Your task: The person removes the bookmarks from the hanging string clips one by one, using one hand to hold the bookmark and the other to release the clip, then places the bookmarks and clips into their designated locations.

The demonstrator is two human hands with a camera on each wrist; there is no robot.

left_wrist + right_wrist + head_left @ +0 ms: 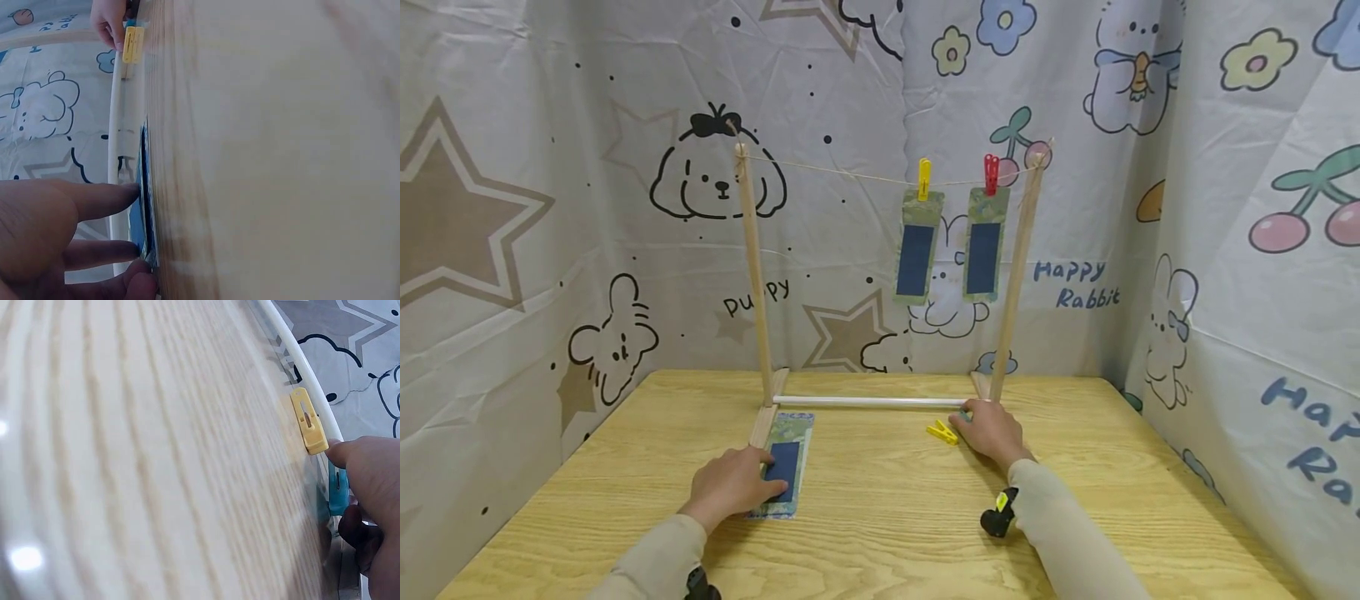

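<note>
At the left of the table lie patterned green card strips (787,429) with a dark blue panel, stacked so their edges show in the left wrist view. My left hand (728,483) rests on them, its fingers (103,199) extended onto the panel. At the right, my right hand (992,429) is by the frame's foot, with fingertips around a teal clothespin (338,487). Beside those fingertips a yellow clothespin (942,432) lies on the table. Two similar strips hang from a string, one (917,258) under a yellow clothespin (924,179), the other (983,258) under a red clothespin (991,175).
A wooden frame stands at the back of the table (880,517), with a left post (754,275) and right post (1018,275). String (842,172) spans their tops; a white rod (872,402) joins them low down. A printed cloth (850,108) hangs behind and at both sides.
</note>
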